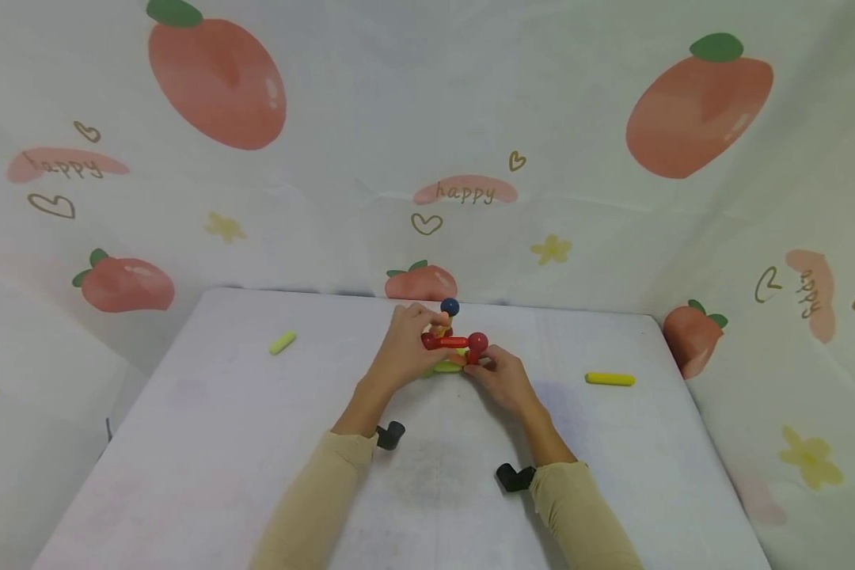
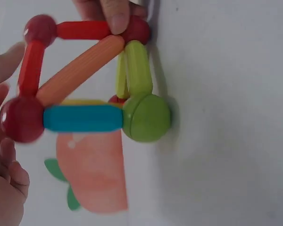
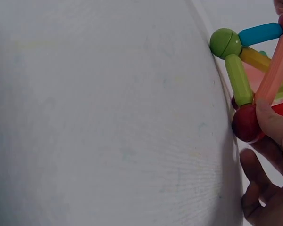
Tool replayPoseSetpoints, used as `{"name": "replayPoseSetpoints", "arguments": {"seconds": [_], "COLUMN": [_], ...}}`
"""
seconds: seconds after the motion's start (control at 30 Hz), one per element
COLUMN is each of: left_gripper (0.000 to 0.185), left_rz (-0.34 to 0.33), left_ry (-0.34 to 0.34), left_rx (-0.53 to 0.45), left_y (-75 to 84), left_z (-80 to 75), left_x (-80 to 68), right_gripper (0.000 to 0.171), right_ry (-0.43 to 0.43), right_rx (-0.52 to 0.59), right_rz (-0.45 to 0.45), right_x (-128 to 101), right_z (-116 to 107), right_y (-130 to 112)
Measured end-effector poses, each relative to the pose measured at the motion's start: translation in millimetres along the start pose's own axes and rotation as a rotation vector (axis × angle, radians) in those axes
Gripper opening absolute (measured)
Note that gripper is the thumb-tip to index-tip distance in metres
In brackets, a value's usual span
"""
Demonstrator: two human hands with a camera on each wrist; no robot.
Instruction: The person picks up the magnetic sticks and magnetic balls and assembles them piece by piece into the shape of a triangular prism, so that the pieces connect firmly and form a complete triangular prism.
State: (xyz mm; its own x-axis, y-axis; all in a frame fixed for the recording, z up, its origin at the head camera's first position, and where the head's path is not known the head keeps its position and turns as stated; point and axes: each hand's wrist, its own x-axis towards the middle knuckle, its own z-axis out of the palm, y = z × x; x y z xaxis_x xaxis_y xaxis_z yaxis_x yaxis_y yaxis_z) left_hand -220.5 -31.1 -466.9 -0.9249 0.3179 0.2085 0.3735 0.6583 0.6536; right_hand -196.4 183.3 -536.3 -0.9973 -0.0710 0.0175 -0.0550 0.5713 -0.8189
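Observation:
Both hands are on a toy frame of building sticks and balls (image 1: 454,343) at the far middle of the white table. The left hand (image 1: 408,346) holds its left side, fingers about a red ball (image 2: 22,119) that joins a blue stick (image 2: 83,117) and an orange stick (image 2: 82,70). On the other side, the right hand (image 1: 502,380) pinches a lower red ball (image 3: 247,123), its thumb over the orange stick's end. A light-green stick (image 3: 238,80) runs from there to a green ball (image 3: 225,43). A dark blue ball (image 1: 450,307) tops the frame's far side.
A yellow stick (image 1: 609,379) lies on the table (image 1: 427,507) at the right, and a short yellow-green stick (image 1: 283,343) at the left. Behind the table hangs a fruit-printed cloth (image 1: 342,142). Black camera mounts (image 1: 515,478) jut from both wrists.

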Motion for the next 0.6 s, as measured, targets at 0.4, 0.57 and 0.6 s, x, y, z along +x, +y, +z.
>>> {"name": "replayPoseSetpoints", "arguments": {"seconds": [0.4,0.57,0.6], "left_gripper": [0.037,0.034,0.032], "left_rz": [-0.362,-0.382,-0.386], "left_ry": [-0.121,-0.089,-0.085], "left_rx": [-0.020,-0.024,-0.028], "left_y": [-39.8,-44.9,-45.5], "left_z": [11.6,15.4,16.1], "left_x": [-15.3,-13.1,-12.1], "right_gripper": [0.029,0.028,0.026], "right_ry": [-0.003,-0.130,-0.174], "right_rx": [-0.062,-0.118,-0.130], "right_rz": [0.013,-0.021,-0.020], "right_x": [-10.9,-15.1,-15.5], "right_z": [5.1,-3.7,-8.5], "right_y": [-7.6,-12.4,-13.9]}}
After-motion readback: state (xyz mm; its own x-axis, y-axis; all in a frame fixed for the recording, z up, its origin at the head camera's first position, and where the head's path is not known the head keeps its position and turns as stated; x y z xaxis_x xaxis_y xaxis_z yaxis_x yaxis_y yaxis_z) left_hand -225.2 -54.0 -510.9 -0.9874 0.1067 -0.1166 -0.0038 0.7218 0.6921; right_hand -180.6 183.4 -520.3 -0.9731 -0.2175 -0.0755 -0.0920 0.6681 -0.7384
